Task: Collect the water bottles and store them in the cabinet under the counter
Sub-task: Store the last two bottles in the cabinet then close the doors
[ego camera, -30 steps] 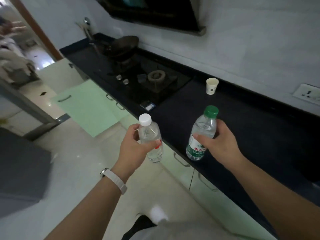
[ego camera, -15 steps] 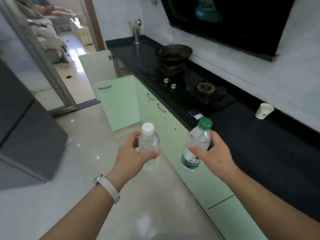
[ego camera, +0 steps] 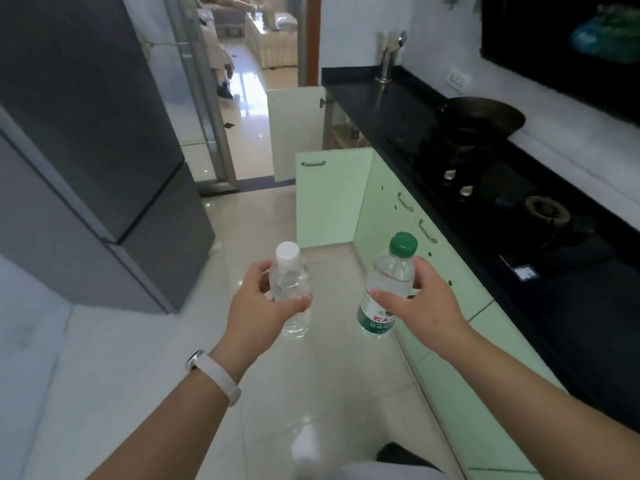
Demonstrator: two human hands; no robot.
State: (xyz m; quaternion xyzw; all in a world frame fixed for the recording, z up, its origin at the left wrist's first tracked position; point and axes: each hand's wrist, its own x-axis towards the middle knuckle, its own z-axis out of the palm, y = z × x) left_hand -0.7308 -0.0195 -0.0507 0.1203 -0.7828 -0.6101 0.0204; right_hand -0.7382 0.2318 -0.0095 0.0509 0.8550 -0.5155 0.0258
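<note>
A narrow kitchen runs ahead: glossy pale floor tiles (ego camera: pixel 322 393), a tall grey fridge (ego camera: pixel 86 150) with a smooth matte face on the left, and on the right a polished black counter (ego camera: pixel 367 95) over flat mint-green cabinets (ego camera: pixel 446 386) with slim curved metal handles.

The left hand (ego camera: pixel 258 315) has its fingers and thumb curled tight around the waist of a clear plastic bottle (ego camera: pixel 291 292), thumb lying across the front. This bottle is smooth, cylindrical and see-through, topped by a ribbed white cap (ego camera: pixel 287 253), and held upright over the floor. A white band (ego camera: pixel 216 374) with a rounded rubbery strap circles the wrist.

The right hand (ego camera: pixel 424 306) is clamped on a second clear bottle (ego camera: pixel 386 289), thumb pressed across the front above its label, fingers wrapped behind the shoulder. It carries a green screw cap (ego camera: pixel 403 244) and a green-and-white wrap label with red characters, and leans slightly to the right. It hangs in the air just in front of the cabinet fronts, close beside the other bottle but apart from it.

Further along, one green cabinet door (ego camera: pixel 329 199) stands swung open into the aisle, with a pale door (ego camera: pixel 296 133) open beyond it. On the counter sit a dark round wok (ego camera: pixel 485 116) on a black gas hob (ego camera: pixel 502 188) and a steel tap (ego camera: pixel 389 57) at the far end. A glass sliding door opens to a bright room behind.
</note>
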